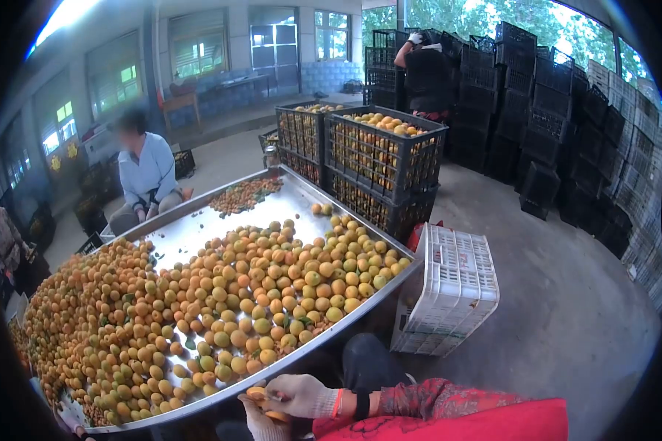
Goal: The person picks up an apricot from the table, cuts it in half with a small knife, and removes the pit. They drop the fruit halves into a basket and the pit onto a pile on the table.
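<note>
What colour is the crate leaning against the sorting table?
White crate; head view shows it, tilted beside the metal table.

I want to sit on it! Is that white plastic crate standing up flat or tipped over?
Tipped over. The white plastic crate rests on its side on the concrete floor, leaning against the metal sorting table.

The table [198, 228] is bare sheet metal, smooth with a dull shine. Both hands [294, 400] wear pale knitted cloth gloves. The apricots [257, 294] look matt-skinned. The white crate [449, 294] and black crates [382, 158] are latticed plastic. The floor [566, 309] is rough concrete.
</note>
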Tool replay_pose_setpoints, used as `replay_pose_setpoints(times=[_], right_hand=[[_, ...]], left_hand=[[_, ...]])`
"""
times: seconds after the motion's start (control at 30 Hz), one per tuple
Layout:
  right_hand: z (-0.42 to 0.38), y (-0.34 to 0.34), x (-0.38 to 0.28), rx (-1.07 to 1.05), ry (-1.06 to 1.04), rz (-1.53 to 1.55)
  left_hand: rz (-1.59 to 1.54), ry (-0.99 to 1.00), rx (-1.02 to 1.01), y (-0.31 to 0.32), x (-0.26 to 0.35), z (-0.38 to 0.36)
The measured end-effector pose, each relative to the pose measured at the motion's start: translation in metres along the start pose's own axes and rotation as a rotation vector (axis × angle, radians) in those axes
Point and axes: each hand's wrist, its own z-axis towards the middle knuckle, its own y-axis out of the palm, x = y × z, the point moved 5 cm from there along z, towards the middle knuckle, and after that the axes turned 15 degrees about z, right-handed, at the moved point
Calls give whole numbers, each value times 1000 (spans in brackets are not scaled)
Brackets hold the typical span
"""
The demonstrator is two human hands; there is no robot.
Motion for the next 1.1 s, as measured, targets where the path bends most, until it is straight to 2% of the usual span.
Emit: replay_pose_setpoints(times=[0.03, 0.13, 0.17, 0.27, 0.33, 0.37, 0.4, 0.47, 0.53, 0.6, 0.67, 0.77, 0.87, 0.97, 1.03, 1.1], right_hand=[[4, -5, 4, 52, 64, 59], [10, -8, 12, -60, 229, 85], [8, -2, 21, -19, 176, 175], [1, 6, 34, -93, 347, 315], [1, -3, 8, -34, 362, 320], [-1, -2, 19, 11, 359, 242], [-1, -1, 25, 56, 320, 294], [1, -3, 7, 74, 269, 345], [2, -2, 15, 68, 235, 313], [3, 1, 13, 71, 248, 368], [4, 2, 11, 40, 259, 413], [-1, 5, 10, 73, 281, 494], [0, 3, 19, 68, 296, 514], [3, -2, 9, 68, 315, 490], [7, -4, -2, 59, 247, 480], [8, -5, 6, 51, 304, 501]], left_hand=[[110, -6, -70, 15, 9, -12], [404, 99, -123, 18, 11, -12], [529, 116, -171, 16, 17, -13], [508, 249, 8, 29, 22, -19], [401, 187, 98, 27, 10, -13], [655, 171, 75, 30, 23, -23], [445, 40, -40, 20, 8, -15], [432, 120, 71, 7, -7, 0], [550, 130, 145, 25, 14, -16], [478, 240, 88, 13, 0, -4], [547, 66, 171, 27, 24, -22], [252, 54, 69, 25, 9, -9], [304, -16, 114, 25, 8, -8], [633, 161, 73, 13, 6, 6], [635, 147, 18, 22, 17, -5], [643, 160, -35, 27, 22, -10]])
